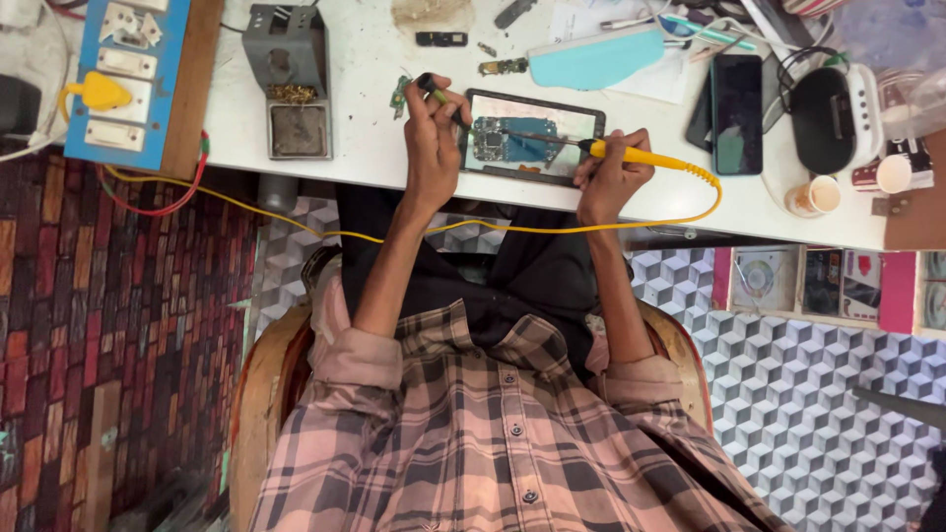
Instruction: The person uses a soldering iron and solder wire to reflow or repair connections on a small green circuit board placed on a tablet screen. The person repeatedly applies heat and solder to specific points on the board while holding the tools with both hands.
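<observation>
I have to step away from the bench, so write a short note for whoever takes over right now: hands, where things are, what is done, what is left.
Left hand: holds a thin dark-tipped tool at the left edge of the opened phone.
Right hand: grips the yellow soldering iron, tip over the blue circuit board inside the phone.
Soldering stand sits far left on the white table; a second dark phone lies to the right.
Done: phone is open, board exposed.
Left: phone not closed; whether the joint is finished cannot be told.
</observation>
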